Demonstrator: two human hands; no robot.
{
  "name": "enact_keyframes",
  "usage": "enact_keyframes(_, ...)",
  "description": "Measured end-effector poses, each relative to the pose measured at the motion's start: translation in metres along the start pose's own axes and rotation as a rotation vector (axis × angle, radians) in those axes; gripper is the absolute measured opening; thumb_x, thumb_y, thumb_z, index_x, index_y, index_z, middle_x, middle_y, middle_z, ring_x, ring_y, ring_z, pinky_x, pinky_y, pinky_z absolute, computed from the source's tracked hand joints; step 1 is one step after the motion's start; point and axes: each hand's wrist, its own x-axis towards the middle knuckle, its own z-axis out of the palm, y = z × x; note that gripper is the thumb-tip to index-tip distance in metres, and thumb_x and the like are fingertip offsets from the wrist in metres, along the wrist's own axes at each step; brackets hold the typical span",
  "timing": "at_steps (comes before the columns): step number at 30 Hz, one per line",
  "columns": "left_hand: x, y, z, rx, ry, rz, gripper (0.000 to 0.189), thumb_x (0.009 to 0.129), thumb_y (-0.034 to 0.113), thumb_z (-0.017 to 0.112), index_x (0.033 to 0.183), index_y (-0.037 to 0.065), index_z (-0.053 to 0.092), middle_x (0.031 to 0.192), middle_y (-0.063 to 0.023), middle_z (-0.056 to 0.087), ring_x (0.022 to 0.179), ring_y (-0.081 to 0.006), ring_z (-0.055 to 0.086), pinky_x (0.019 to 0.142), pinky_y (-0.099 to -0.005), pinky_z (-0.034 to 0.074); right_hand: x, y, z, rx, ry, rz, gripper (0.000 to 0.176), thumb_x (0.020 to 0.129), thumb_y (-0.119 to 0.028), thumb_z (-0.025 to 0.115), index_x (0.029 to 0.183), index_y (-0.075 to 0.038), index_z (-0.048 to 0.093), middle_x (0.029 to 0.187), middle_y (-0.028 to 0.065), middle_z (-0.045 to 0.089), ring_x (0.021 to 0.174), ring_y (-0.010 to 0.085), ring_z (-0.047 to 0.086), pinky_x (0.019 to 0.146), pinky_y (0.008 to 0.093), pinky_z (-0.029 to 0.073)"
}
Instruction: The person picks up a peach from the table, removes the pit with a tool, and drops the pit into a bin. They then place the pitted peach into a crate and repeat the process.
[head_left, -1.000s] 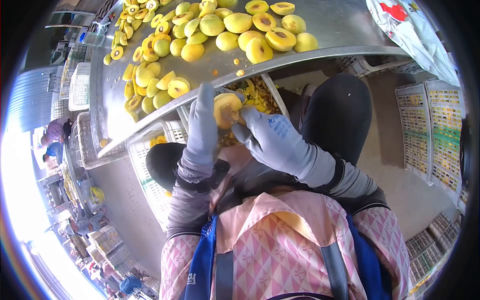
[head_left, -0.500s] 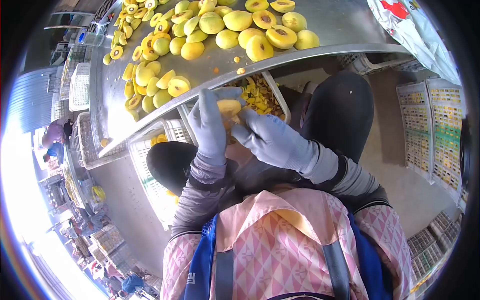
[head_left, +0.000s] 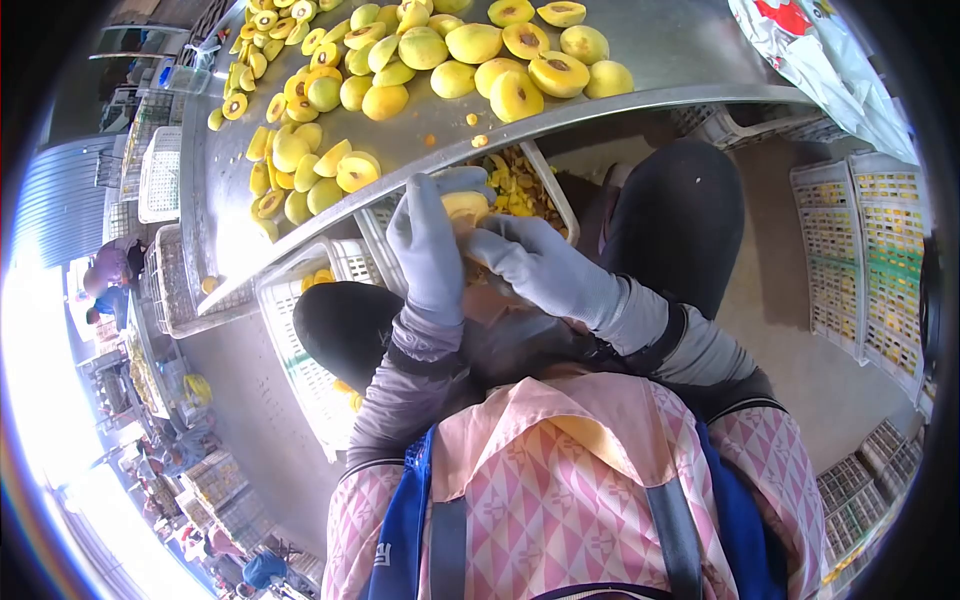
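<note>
My gloved left hand (head_left: 426, 248) is closed round a pale yellow peach half (head_left: 464, 207), held up in front of the table's edge. My gloved right hand (head_left: 548, 270) is just right of the peach half, with its fingers bent inward against its lower side. Whatever those right fingers grip is hidden by the glove. Below and behind both hands stands a bin of yellow peel and scraps (head_left: 530, 195). Many cut yellow peach halves (head_left: 420, 47), some showing brown centres, lie on the metal table (head_left: 225, 190) beyond my hands.
A white crate (head_left: 305, 375) with yellow pieces stands by my left knee. Stacked crates (head_left: 860, 255) of yellow fruit are at the right. A white plastic bag (head_left: 825, 70) hangs at the table's right corner. Other people (head_left: 115, 275) are far off at the left.
Both hands have shifted slightly; the left has moved a little right and the right a little left, so they are closer together. The peach half stays in the left hand.
</note>
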Motion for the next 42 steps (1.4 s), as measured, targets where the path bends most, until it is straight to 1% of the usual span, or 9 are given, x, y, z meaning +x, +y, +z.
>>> enact_keyframes(6, -0.001, 0.001, -0.019, -0.38, -0.02, -0.165, 0.053, 0.107, 0.045, 0.039, 0.112, -0.001, 0.064, 0.095, -0.0119, 0.07, 0.087, -0.0202, 0.068, 0.079, -0.0323, 0.056, -0.014, -0.014, -0.01, 0.291, -0.081, 0.308, 0.036, 0.101, -0.037, 0.06, 0.103, 0.0, 0.062, 0.076, -0.0041, 0.056, 0.064, 0.0066, 0.05, 0.06, 0.0236, 0.042)
enact_keyframes(11, -0.011, 0.024, -0.108, 0.85, -0.033, 0.62, 0.029, 0.092, -0.003, 0.06, 0.121, -0.004, 0.058, 0.102, -0.0116, 0.07, 0.089, -0.0192, 0.068, 0.082, -0.0319, 0.056, -0.013, 0.012, -0.008, -0.804, 0.038, -0.179, 0.034, 0.097, -0.033, 0.061, 0.112, -0.001, 0.062, 0.081, 0.0149, 0.069, 0.073, 0.0315, 0.068, 0.07, 0.0415, 0.054)
enact_keyframes(12, -0.011, 0.023, -0.143, 0.974, 0.055, 0.632, 0.027, 0.103, 0.017, 0.049, 0.113, -0.004, 0.064, 0.095, -0.0106, 0.07, 0.086, -0.0172, 0.067, 0.077, -0.031, 0.055, -0.019, 0.003, -0.007, -0.887, 0.01, -0.127, 0.034, 0.096, -0.029, 0.061, 0.115, -0.001, 0.061, 0.088, 0.0215, 0.069, 0.085, 0.0371, 0.069, 0.075, 0.0467, 0.054)
enact_keyframes(15, -0.021, 0.054, -0.199, 0.536, 0.361, 0.117, 0.039, 0.105, 0.032, 0.05, 0.096, 0.0, 0.07, 0.087, -0.0062, 0.069, 0.08, -0.0118, 0.065, 0.072, -0.0262, 0.053, -0.017, 0.031, -0.011, -1.05, 0.07, -0.373, 0.028, 0.093, -0.026, 0.062, 0.109, -0.003, 0.06, 0.081, 0.018, 0.069, 0.076, 0.0367, 0.069, 0.07, 0.0463, 0.054)
enact_keyframes(19, -0.006, 0.064, -0.262, 1.673, 0.086, 0.034, 0.027, 0.096, 0.025, 0.063, 0.106, 0.002, 0.072, 0.096, -0.0119, 0.072, 0.089, -0.0257, 0.069, 0.083, -0.0368, 0.053, -0.018, 0.014, -0.007, -1.097, 0.008, -0.356, 0.021, 0.091, -0.023, 0.064, 0.099, -0.005, 0.057, 0.077, 0.0155, 0.068, 0.07, 0.0362, 0.068, 0.066, 0.0469, 0.053)
enact_keyframes(25, 0.128, 0.048, -0.137, 1.149, -0.196, 0.689, 0.042, 0.086, 0.016, 0.073, 0.126, 0.004, 0.064, 0.125, -0.0182, 0.064, 0.116, -0.0342, 0.062, 0.098, -0.0387, 0.05, -0.012, 0.007, -0.01, -1.02, -0.003, -0.332, 0.025, 0.093, -0.024, 0.064, 0.104, -0.002, 0.058, 0.078, 0.0176, 0.067, 0.075, 0.0377, 0.068, 0.065, 0.0469, 0.053)
enact_keyframes(36, 0.205, 0.007, -0.055, 1.427, -0.321, 0.033, 0.065, 0.076, 0.028, 0.082, 0.13, -0.002, 0.058, 0.126, -0.0211, 0.064, 0.114, -0.0369, 0.062, 0.097, -0.0417, 0.05, -0.009, -0.019, -0.013, -0.845, 0.058, -0.188, 0.027, 0.096, -0.029, 0.06, 0.1, -0.003, 0.055, 0.079, 0.0212, 0.066, 0.077, 0.0411, 0.066, 0.069, 0.0503, 0.052)
enact_keyframes(39, 0.194, 0.011, -0.073, 0.976, -0.399, -0.06, 0.056, 0.082, 0.028, 0.076, 0.128, 0.003, 0.059, 0.102, -0.0111, 0.07, 0.104, -0.0297, 0.068, 0.086, -0.0389, 0.054, -0.01, -0.019, -0.013, -0.697, 0.151, -0.265, 0.026, 0.096, -0.027, 0.062, 0.102, -0.002, 0.055, 0.082, 0.0217, 0.066, 0.078, 0.042, 0.066, 0.068, 0.0494, 0.051)
enact_keyframes(42, 0.152, 0.021, -0.092, 0.691, -0.504, 0.095, 0.058, 0.087, 0.025, 0.071, 0.137, 0.002, 0.053, 0.117, -0.0113, 0.067, 0.106, -0.0255, 0.066, 0.088, -0.0367, 0.055, -0.009, -0.016, -0.011, -0.56, 0.265, -0.413, 0.021, 0.099, -0.02, 0.06, 0.108, -0.001, 0.059, 0.081, 0.02, 0.064, 0.073, 0.0374, 0.065, 0.065, 0.0423, 0.05)
